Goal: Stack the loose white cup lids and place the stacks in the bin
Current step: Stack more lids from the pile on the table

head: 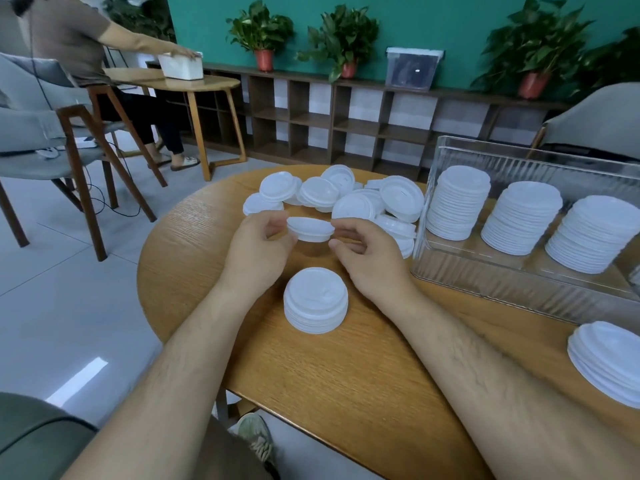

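A single white cup lid (pixel 310 229) hangs above the round wooden table (pixel 214 258), pinched on its left edge by my left hand (pixel 258 252) and on its right edge by my right hand (pixel 367 258). Just below, nearer to me, a short stack of lids (pixel 316 304) stands on the table. Behind my hands lies a pile of loose lids (pixel 343 199). The clear plastic bin (pixel 485 271) at the right holds three tall lid stacks (pixel 457 206).
Another lid stack (pixel 606 360) lies at the table's right edge, in front of the bin. A grey chair (pixel 45 133) stands left. A person sits at a second table (pixel 173 81) at the back left. Low shelves with potted plants (pixel 346 43) line the green wall.
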`<state>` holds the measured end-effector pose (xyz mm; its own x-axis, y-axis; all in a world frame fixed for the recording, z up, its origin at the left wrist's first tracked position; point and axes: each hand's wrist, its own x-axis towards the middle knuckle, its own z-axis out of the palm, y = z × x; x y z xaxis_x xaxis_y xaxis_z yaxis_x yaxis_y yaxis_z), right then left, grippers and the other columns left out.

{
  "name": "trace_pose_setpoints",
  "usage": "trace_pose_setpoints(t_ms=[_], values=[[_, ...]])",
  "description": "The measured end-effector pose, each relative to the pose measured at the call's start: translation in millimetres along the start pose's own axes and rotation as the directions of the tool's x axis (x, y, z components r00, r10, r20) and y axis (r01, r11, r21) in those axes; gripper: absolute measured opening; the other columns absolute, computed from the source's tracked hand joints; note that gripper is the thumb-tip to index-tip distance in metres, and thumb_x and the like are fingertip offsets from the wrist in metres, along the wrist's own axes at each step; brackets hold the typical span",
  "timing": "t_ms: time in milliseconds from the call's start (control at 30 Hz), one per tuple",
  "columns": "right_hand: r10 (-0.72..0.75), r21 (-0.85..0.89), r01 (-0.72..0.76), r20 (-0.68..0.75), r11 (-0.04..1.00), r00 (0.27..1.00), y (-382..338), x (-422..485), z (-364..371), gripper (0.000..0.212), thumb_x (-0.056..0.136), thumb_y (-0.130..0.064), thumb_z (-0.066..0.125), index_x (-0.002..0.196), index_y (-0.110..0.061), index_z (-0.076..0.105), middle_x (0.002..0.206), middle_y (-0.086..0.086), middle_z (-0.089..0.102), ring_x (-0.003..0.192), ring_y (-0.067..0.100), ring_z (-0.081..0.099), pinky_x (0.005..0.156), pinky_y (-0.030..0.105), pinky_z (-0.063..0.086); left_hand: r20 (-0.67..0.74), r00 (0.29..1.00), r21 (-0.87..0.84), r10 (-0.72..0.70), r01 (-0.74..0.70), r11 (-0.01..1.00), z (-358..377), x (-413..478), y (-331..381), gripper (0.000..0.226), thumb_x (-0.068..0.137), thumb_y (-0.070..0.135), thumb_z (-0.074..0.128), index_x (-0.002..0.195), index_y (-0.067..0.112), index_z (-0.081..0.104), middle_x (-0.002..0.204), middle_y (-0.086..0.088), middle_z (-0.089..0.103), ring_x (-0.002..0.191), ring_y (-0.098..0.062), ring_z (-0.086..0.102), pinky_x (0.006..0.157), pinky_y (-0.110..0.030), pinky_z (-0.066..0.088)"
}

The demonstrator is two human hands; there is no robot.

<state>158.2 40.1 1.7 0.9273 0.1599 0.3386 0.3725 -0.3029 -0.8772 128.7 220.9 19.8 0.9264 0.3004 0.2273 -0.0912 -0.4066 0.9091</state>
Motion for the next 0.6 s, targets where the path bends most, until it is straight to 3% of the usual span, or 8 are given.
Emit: trace_pose_setpoints(t_ms=[133, 300, 433, 533, 600], values=[[-0.033, 0.035, 0.036, -0.105, 0.999, 0.994, -5, -20, -8, 0.019, 0.09, -0.02, 0.076, 0.109, -0.022, 0.073, 0.107, -0.011, 0.07, 0.102, -0.002, 0.065, 0.085, 0.012, 0.05, 0.036, 0.998, -0.089, 0.05, -0.046, 0.995, -6, -16, 10, 0.033, 0.092, 0.02, 0.072, 0.123, 0.027, 0.067, 0.121, 0.013, 0.066, 0.11, 0.003, 0.061, 0.087, -0.014, 0.047], [-0.052, 0.135, 0.082, -0.211, 0.988, 0.976, -16, -32, -14, 0.011, 0.092, -0.02, 0.075, 0.1, -0.025, 0.073, 0.094, -0.009, 0.073, 0.092, 0.003, 0.068, 0.081, 0.018, 0.052, 0.081, 0.981, -0.193, 0.178, -0.16, 0.968, -14, -26, 16, 0.031, 0.089, 0.015, 0.075, 0.118, 0.026, 0.071, 0.118, 0.009, 0.068, 0.111, -0.005, 0.065, 0.1, -0.035, 0.053], [-0.091, 0.221, 0.143, -0.229, 0.965, 0.969, -25, -29, -18, 0.023, 0.095, -0.016, 0.07, 0.116, -0.025, 0.068, 0.088, 0.008, 0.07, 0.089, 0.024, 0.07, 0.086, 0.045, 0.059, 0.149, 0.954, -0.168, 0.261, -0.236, 0.957, -19, -30, 18, 0.043, 0.085, 0.017, 0.079, 0.126, 0.026, 0.069, 0.117, 0.015, 0.06, 0.111, -0.004, 0.062, 0.1, -0.036, 0.053], [-0.121, 0.198, 0.158, -0.187, 0.967, 0.975, -27, -30, -20, 0.022, 0.098, -0.012, 0.065, 0.119, -0.018, 0.069, 0.079, 0.011, 0.068, 0.078, 0.023, 0.069, 0.078, 0.037, 0.06, 0.216, 0.937, -0.204, 0.276, -0.233, 0.951, -22, -30, 16, 0.062, 0.072, 0.035, 0.084, 0.131, 0.031, 0.066, 0.118, 0.022, 0.054, 0.123, -0.007, 0.057, 0.105, -0.044, 0.049], [-0.141, 0.191, 0.171, -0.16, 0.967, 0.977, -28, -30, -20, 0.02, 0.1, -0.011, 0.062, 0.117, -0.016, 0.071, 0.075, 0.012, 0.067, 0.073, 0.027, 0.066, 0.073, 0.035, 0.059, 0.257, 0.924, -0.217, 0.283, -0.231, 0.949, -23, -29, 14, 0.071, 0.067, 0.036, 0.086, 0.134, 0.032, 0.063, 0.123, 0.018, 0.051, 0.125, -0.01, 0.056, 0.108, -0.041, 0.048]])
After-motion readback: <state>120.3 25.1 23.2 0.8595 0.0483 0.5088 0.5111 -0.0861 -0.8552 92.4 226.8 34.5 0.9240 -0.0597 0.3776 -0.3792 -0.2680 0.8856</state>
